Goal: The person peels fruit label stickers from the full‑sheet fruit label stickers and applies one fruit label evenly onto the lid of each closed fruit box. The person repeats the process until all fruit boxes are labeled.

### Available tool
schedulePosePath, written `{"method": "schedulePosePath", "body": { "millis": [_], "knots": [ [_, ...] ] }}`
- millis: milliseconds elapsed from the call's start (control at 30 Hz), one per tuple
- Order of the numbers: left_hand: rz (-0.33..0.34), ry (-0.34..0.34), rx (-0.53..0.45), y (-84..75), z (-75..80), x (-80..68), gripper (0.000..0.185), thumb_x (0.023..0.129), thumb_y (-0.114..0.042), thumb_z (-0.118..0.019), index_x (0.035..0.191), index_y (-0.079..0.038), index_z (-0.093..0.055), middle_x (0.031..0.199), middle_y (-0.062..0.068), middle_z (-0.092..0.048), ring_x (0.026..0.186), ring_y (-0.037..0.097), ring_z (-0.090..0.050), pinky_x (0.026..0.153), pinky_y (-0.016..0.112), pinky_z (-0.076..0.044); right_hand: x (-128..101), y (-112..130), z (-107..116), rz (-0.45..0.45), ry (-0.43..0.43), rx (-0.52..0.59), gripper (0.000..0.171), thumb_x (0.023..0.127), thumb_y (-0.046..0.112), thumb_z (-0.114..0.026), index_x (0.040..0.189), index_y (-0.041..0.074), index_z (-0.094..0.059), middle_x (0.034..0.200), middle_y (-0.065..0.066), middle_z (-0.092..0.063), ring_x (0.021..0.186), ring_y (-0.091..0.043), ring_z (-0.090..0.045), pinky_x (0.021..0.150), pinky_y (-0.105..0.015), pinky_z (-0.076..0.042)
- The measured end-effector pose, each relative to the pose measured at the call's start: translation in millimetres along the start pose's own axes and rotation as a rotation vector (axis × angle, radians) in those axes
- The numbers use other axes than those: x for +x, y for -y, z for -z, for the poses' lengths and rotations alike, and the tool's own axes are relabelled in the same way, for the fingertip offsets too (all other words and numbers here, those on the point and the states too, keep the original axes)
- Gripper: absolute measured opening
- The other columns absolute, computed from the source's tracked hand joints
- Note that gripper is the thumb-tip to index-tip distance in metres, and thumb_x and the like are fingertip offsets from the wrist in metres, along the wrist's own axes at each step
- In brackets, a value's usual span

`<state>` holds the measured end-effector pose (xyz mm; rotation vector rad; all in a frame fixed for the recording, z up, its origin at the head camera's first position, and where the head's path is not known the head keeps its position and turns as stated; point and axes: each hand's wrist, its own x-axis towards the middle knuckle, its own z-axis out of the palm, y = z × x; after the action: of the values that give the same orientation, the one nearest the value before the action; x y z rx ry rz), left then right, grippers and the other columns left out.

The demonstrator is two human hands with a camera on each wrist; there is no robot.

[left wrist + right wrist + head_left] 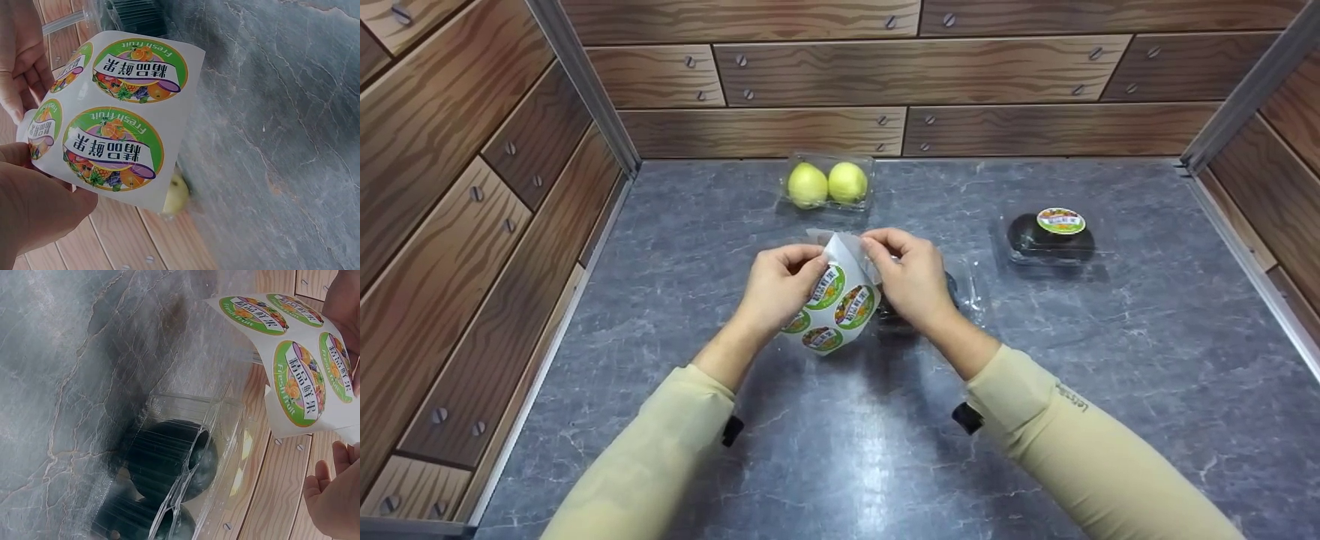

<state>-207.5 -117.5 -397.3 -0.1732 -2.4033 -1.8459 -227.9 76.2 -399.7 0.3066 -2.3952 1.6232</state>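
Observation:
A white sheet of round "Fresh fruit" stickers (pixel 855 306) hangs tilted between both hands. My left hand (pixel 781 289) pinches its upper left edge between thumb and fingers. At the top edge, my right hand (pixel 913 274) pinches a pale paper flap with thumb and forefinger. Several green-rimmed labels face up on the sheet in the left wrist view. Beneath the right hand stands a clear plastic box (pixel 975 289), partly hidden by it; the right wrist view shows two dark green round fruits (pixel 169 461) inside.
Behind the hands, a clear box holds two yellow-green pears (pixel 827 185). Another clear box (pixel 1012 259) with dark fruit stands at the right, a round sticker (pixel 1061 221) on its lid. Wood-patterned walls (pixel 810 75) border the grey marbled table (pixel 675 210) at the back and sides.

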Motion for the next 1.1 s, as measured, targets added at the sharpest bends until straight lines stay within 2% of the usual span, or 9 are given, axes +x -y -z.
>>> {"method": "schedulePosePath", "body": {
  "millis": [333,500,1100],
  "knots": [
    [0.000,-0.002,-0.015,5.0,1.3,-1.6,0.017,0.100,-0.005,-0.069,0.108,0.004,-0.080,0.091,0.012,-0.077,0.074,0.011,-0.065,0.065,0.020,-0.054,2.4,-4.4,2.3,0.020,-0.038,0.027,0.013,0.101,0.015,-0.074,0.103,0.005,-0.082,0.095,-0.007,-0.079,0.082,-0.016,-0.068,0.074,-0.024,-0.054],
    [0.009,-0.011,-0.018,5.6,1.8,-1.6,0.016,0.100,-0.006,-0.069,0.107,0.004,-0.080,0.091,0.012,-0.077,0.074,0.011,-0.065,0.064,0.020,-0.054,4.7,-4.1,5.1,-0.011,-0.035,0.025,0.014,0.101,0.016,-0.074,0.104,0.005,-0.082,0.095,-0.007,-0.079,0.084,-0.016,-0.068,0.077,-0.025,-0.055],
    [0.021,-0.009,-0.009,9.4,3.7,-0.3,0.016,0.100,-0.006,-0.070,0.108,0.004,-0.080,0.091,0.012,-0.077,0.075,0.012,-0.066,0.067,0.021,-0.055,8.9,-5.2,12.1,-0.025,-0.041,0.035,0.014,0.102,0.014,-0.072,0.107,0.003,-0.080,0.096,-0.009,-0.078,0.081,-0.019,-0.065,0.071,-0.023,-0.053]
  ]
}}
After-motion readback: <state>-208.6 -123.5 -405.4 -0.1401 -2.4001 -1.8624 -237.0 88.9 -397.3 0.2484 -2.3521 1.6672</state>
